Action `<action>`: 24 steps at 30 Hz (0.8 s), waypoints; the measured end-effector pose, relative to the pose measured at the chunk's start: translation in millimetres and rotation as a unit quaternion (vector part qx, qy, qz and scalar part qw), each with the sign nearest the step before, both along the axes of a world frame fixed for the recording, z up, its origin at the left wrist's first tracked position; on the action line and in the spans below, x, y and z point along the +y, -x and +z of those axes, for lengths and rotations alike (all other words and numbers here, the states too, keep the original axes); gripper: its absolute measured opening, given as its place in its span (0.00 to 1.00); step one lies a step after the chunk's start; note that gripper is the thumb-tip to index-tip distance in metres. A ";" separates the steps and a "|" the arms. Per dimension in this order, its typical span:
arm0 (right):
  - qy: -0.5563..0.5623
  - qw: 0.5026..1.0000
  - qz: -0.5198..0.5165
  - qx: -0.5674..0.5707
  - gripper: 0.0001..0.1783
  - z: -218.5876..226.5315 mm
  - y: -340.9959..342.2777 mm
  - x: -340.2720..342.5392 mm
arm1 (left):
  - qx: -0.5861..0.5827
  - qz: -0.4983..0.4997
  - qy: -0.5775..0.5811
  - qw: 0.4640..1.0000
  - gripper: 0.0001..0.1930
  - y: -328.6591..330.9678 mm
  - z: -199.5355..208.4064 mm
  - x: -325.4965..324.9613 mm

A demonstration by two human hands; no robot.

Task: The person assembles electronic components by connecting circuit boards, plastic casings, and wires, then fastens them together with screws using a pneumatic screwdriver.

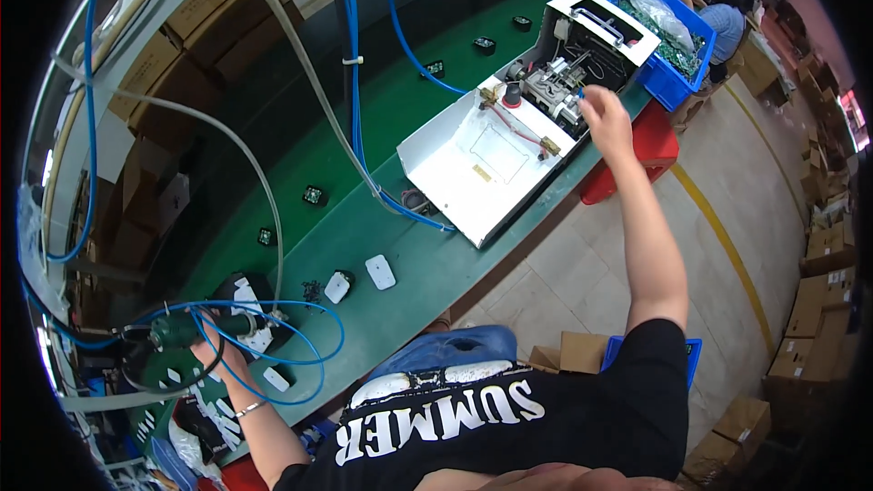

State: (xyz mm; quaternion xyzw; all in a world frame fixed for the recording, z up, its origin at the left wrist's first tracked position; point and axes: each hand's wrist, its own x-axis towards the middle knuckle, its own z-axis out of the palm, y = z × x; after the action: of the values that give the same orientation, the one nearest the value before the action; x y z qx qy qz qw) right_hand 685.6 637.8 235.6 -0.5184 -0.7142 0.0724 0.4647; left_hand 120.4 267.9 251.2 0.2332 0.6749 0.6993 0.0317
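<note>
My left hand is wrapped around a green power screwdriver at the left end of the bench, with blue air hose looping about it. Far to the right, my right hand reaches to the white machine; its fingers are curled together by the open metal mechanism, next to a small blue part. What those fingers hold, if anything, is too small to make out. On the bench to the right of the screwdriver are a white-topped unit, a white cover plate and a heap of small black pieces.
A green conveyor belt carrying several small black housings runs behind the bench. A blue crate of circuit boards stands beyond the machine, above a red stool. Hoses hang over the bench. Another person sits at the far right.
</note>
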 end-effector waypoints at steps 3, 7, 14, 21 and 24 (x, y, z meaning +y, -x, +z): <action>0.012 0.995 -0.022 -0.093 0.12 2.8 -5.2 48.6 | -0.041 0.024 -0.095 0.994 0.09 -16.3 -3.9 -5.1; 0.011 0.978 0.065 -0.197 0.15 -3.6 -11.6 98.4 | -0.022 0.091 -0.034 0.995 0.11 -3.3 -8.2 -24.2; -0.067 0.947 0.190 -0.250 0.14 -16.9 -18.8 138.2 | -0.012 0.103 0.035 0.994 0.11 -27.3 8.4 -23.9; -0.130 0.962 0.206 -0.124 0.13 -29.4 -17.4 155.2 | -0.054 0.093 0.014 0.994 0.06 -61.6 19.7 -12.6; -0.106 0.962 0.222 -0.114 0.11 -22.5 -17.3 165.1 | -0.057 0.104 0.018 0.993 0.05 -77.8 23.7 -8.8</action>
State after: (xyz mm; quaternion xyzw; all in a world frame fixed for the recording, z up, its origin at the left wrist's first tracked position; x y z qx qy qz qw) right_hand 702.9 802.9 213.0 -0.2991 -0.8631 0.0380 0.4051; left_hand 198.1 259.1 274.9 0.1203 0.7054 0.6985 0.0015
